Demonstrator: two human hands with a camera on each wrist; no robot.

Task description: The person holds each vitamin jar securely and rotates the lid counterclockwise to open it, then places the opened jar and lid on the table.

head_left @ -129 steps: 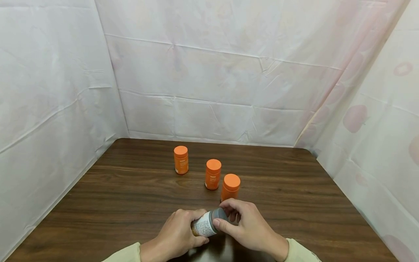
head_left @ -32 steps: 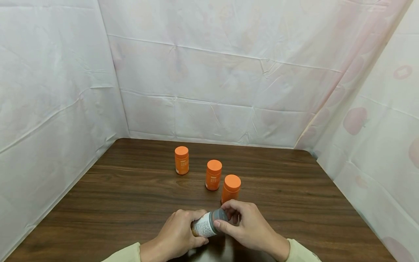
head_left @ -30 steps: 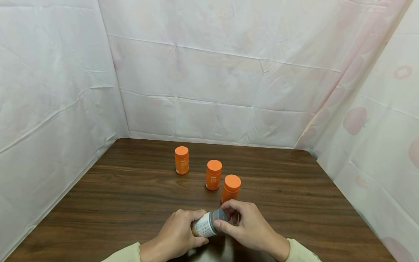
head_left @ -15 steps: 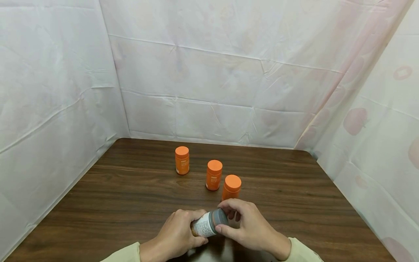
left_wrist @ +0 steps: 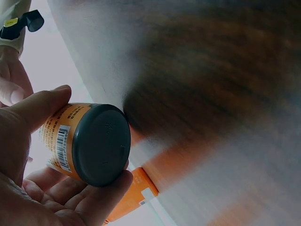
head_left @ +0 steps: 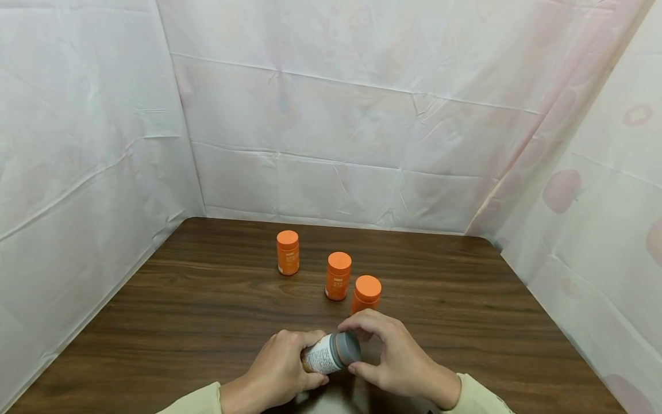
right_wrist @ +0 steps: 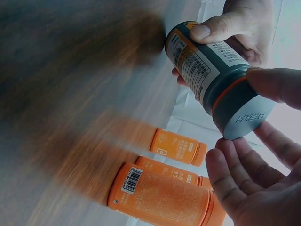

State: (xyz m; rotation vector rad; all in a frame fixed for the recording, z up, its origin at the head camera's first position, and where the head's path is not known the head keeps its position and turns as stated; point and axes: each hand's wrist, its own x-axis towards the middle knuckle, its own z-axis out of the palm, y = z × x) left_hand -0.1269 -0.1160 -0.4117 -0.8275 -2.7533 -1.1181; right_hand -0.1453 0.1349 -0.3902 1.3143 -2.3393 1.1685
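My left hand [head_left: 281,365] grips a dark grey-green pill bottle [head_left: 320,356] with a white-and-orange label, tilted over the near part of the table. Its dark base [left_wrist: 102,146] faces the left wrist camera. The cap [head_left: 348,347] points to the right, with a thin orange ring showing below it. My right hand [head_left: 393,353] has its thumb on one side of this cap and fingertips on the other. In the right wrist view, the bottle's cap end [right_wrist: 247,117] sits between the thumb and the spread fingers.
Three orange bottles stand upright on the brown wood table [head_left: 207,299]: one far left [head_left: 288,253], another in the middle [head_left: 338,277]. The nearest orange bottle [head_left: 367,293] is just behind my right hand, partly hidden. White patterned sheets [head_left: 331,126] hang around the table.
My right fingers and thumb have shifted round the cap, the index fingertip moving left over its top and the thumb lower. My left hand and the bottle have stayed put.
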